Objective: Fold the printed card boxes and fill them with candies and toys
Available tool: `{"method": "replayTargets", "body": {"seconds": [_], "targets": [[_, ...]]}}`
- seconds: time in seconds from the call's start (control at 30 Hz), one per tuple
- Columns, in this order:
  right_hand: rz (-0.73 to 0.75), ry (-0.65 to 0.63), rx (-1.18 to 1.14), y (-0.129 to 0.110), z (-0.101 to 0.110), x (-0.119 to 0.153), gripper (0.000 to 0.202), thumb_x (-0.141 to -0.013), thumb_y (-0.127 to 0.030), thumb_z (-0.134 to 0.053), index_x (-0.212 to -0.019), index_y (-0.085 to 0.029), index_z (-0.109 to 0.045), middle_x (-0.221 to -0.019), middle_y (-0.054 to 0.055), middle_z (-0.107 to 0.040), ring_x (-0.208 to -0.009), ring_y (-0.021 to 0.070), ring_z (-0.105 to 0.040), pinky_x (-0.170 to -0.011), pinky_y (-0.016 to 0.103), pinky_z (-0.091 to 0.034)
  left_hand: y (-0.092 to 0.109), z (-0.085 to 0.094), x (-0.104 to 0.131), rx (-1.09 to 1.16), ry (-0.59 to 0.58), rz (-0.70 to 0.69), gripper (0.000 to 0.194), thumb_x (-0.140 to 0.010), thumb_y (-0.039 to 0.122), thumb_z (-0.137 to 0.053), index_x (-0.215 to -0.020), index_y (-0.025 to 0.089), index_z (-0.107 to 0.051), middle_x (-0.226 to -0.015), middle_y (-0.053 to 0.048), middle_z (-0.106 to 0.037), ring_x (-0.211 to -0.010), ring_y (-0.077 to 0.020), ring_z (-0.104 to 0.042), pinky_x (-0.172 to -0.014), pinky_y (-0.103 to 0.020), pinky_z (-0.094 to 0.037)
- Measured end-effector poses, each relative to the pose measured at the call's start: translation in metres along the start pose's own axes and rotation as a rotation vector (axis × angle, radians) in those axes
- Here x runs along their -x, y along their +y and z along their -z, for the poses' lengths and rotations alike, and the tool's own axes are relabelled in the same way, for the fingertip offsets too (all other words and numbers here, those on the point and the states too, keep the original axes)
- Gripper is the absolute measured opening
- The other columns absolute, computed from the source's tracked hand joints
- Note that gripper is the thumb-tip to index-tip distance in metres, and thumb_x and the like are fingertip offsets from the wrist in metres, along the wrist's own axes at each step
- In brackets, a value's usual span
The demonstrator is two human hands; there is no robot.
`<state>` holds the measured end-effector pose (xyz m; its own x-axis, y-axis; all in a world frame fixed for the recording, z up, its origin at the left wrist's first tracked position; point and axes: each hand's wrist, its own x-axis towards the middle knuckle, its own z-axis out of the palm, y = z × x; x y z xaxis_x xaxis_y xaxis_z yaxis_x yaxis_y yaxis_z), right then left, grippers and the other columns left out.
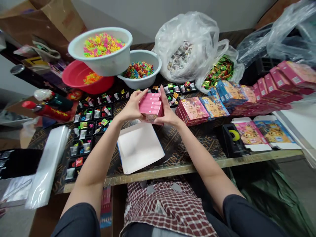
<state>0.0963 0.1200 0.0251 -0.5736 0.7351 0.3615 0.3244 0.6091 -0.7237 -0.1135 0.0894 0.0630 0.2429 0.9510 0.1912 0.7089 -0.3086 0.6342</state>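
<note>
Dark patterned tabletop (197,144), pale wooden near edge, plain grey wall (118,16) behind. The held pink boxes (151,104) are mid-table, raised just beyond a white-faced card sheet (140,148) with a blue edge. They sit side by side as a small block, ends up.

Left hand (132,108) has its fingers and thumb spread along the block's left side; right hand (170,113) presses the opposite side. Both are grasping, block squeezed between them.

Right of the hands: a pink-faced stack (194,108), with blue-and-yellow boxes (214,107) beside it. More pink cartons (274,85) piled far right, some leaning. Near right: tape dispenser (228,141), then a pink flat carton (249,133) and a blue flat carton (273,131).

Left: black trays (94,119) loaded with small packets. Beyond: white basin (108,65), red basin (98,87) and pale basin (138,82), all with bright small pieces. Large clear bag (209,29) of packets, far side.

Status, my read: plenty of boxes already formed and stacked; the two flats aren't folded up. Card sheet lies open, nothing on it. Trays filled, not boxed. Can't tell whether closed boxes are full, or the total left.
</note>
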Motion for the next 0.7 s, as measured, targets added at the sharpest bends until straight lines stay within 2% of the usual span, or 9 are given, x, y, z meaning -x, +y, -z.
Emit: {"method": "replayTargets", "body": {"seconds": [0.13,0.2,0.27,0.33,0.4,0.43,0.53,0.6,0.7], "targets": [[0.057,-0.027,0.147,-0.05,0.011,0.033,0.127,-0.075,-0.066,-0.07,-0.158,-0.024,0.017,-0.158,0.015,-0.029,-0.143,0.0404,-0.032,-0.115,0.055,-0.032,0.033,0.002,0.055,0.086,0.06,0.024,0.123,-0.048,0.049,-0.089,-0.154,0.029,-0.031,-0.147,-0.008,-0.034,-0.14,-0.0362,-0.034,-0.12,-0.049,-0.026],[0.069,-0.059,0.147,-0.066,0.013,0.048,0.128,-0.075,-0.065,-0.072,-0.158,-0.022,0.016,-0.154,0.016,-0.034,-0.138,0.041,-0.038,-0.112,0.054,-0.035,0.036,-0.002,0.094,0.109,0.113,0.076,0.126,-0.048,0.057,-0.088,-0.155,0.028,-0.029,-0.153,-0.01,-0.032,-0.144,-0.0372,-0.03,-0.12,-0.048,-0.027],[0.061,-0.096,0.14,-0.073,0.013,0.063,0.126,-0.075,-0.064,-0.071,-0.159,-0.024,0.014,-0.151,0.015,-0.038,-0.133,0.0397,-0.042,-0.11,0.054,-0.036,0.032,-0.009,0.139,0.092,0.199,0.218,0.12,-0.051,0.062,-0.085,-0.153,0.026,-0.034,-0.153,-0.012,-0.037,-0.143,-0.0371,-0.034,-0.117,-0.047,-0.032],[0.055,-0.14,0.167,-0.075,0.01,0.076,0.122,-0.076,-0.061,-0.071,-0.159,-0.027,0.012,-0.148,0.013,-0.042,-0.129,0.0383,-0.043,-0.108,0.055,-0.035,0.024,-0.019,0.181,0.025,0.337,0.492,0.097,-0.062,0.062,-0.077,-0.145,0.022,-0.048,-0.138,-0.013,-0.054,-0.127,-0.0346,-0.053,-0.105,-0.044,-0.045],[0.084,-0.211,0.208,-0.078,0.003,0.087,0.121,-0.074,-0.054,-0.073,-0.16,-0.029,0.009,-0.141,0.012,-0.046,-0.125,0.0373,-0.044,-0.105,0.054,-0.034,0.019,-0.034,0.212,-0.025,0.414,0.758,0.071,-0.071,0.06,-0.068,-0.128,0.019,-0.064,-0.1,-0.009,-0.07,-0.093,-0.0288,-0.067,-0.087,-0.04,-0.052],[0.111,-0.259,0.228,-0.08,-0.001,0.091,0.12,-0.073,-0.05,-0.073,-0.16,-0.029,0.006,-0.137,0.012,-0.049,-0.122,0.0368,-0.045,-0.103,0.053,-0.034,0.019,-0.043,0.222,0.01,0.415,0.843,0.061,-0.074,0.058,-0.065,-0.12,0.018,-0.069,-0.082,-0.006,-0.069,-0.077,-0.0257,-0.067,-0.078,-0.038,-0.053],[0.181,-0.435,0.32,-0.096,-0.01,0.102,0.113,-0.069,-0.04,-0.074,-0.161,-0.027,-0.009,-0.128,0.014,-0.052,-0.115,0.0361,-0.046,-0.097,0.051,-0.034,0.027,-0.072,0.227,0.269,0.389,0.92,0.051,-0.078,0.051,-0.058,-0.114,0.018,-0.072,-0.056,0.001,-0.06,-0.051,-0.0205,-0.058,-0.059,-0.033,-0.05],[0.209,-0.555,0.394,-0.111,-0.01,0.107,0.108,-0.068,-0.037,-0.073,-0.16,-0.025,-0.017,-0.123,0.017,-0.054,-0.11,0.0361,-0.048,-0.094,0.051,-0.036,0.035,-0.089,0.216,0.41,0.375,0.902,0.049,-0.078,0.05,-0.058,-0.114,0.018,-0.071,-0.054,0.001,-0.06,-0.047,-0.02,-0.056,-0.053,-0.033,-0.048],[0.201,-0.664,0.479,-0.127,-0.002,0.112,0.108,-0.067,-0.036,-0.074,-0.16,-0.023,-0.02,-0.118,0.018,-0.057,-0.105,0.0359,-0.05,-0.089,0.048,-0.037,0.044,-0.109,0.194,0.484,0.326,0.843,0.037,-0.077,0.048,-0.06,-0.094,0.019,-0.073,-0.051,0.0,-0.059,-0.047,-0.0203,-0.057,-0.053,-0.033,-0.049]]}}
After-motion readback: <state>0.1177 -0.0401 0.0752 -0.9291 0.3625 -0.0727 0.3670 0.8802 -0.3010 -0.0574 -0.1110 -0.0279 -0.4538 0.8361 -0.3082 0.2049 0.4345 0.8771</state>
